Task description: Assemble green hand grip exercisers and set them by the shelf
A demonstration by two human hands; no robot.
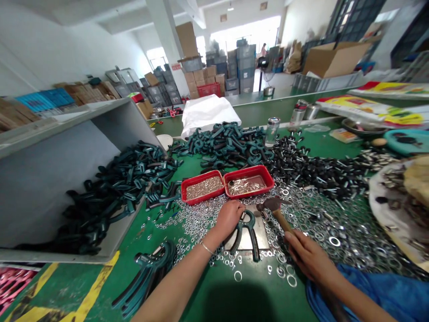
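Near the table's front edge, the right hand (pixel 310 255) wraps its fingers round a wooden-handled hammer (pixel 281 219); the left hand (pixel 229 219) curls its fingers over a dark green spring hand grip (pixel 252 235) on a steel plate (pixel 262 237), among loose steel washers (pixel 311 219), with red trays (pixel 203 190) just beyond

This is a factory workshop: a long green workbench (pixel 56 290) is heaped with washers (pixel 321 228) and plastic grips (pixel 224 145), with stacked crates (pixel 246 67) and cardboard boxes (pixel 335 58) beyond.

We can't see the lower hammer handle (pixel 280 221) behind the right hand (pixel 311 257); left hand (pixel 229 219) hides part of the green hand grip (pixel 252 235); blue cloth (pixel 375 295) cut off by frame; 1 far-off person (pixel 263 50) too small.
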